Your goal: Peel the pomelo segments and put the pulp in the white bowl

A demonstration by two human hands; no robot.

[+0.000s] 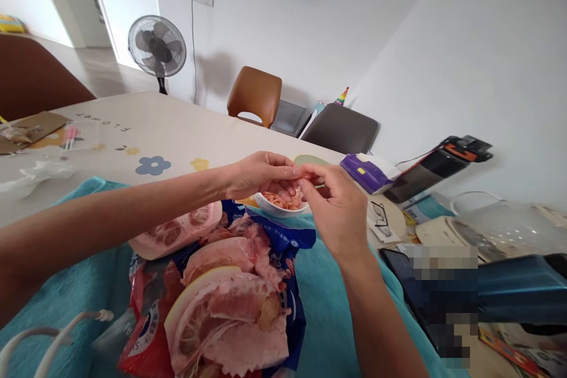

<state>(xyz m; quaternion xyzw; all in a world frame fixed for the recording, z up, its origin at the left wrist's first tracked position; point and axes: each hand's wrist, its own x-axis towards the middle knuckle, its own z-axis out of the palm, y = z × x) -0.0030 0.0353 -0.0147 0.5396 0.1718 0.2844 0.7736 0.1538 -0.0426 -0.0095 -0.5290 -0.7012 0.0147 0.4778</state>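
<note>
Both my hands meet above a white bowl (271,207) that holds pink pomelo flesh. My left hand (259,174) pinches a small pink piece of pomelo with its fingers closed. My right hand (339,207) grips the same piece from the other side, fingers curled. Below my hands, pink pomelo peel and pith (225,307) lie piled on a blue and red plastic bag (283,242). The bag rests on a teal cloth (328,313).
The table (177,124) has a cream cover with flower prints. A purple tissue pack (365,172), glasses (381,215), a black device (436,165) and a clear lidded container (509,224) stand at the right. Chairs (254,94) and a fan (156,47) stand behind the table.
</note>
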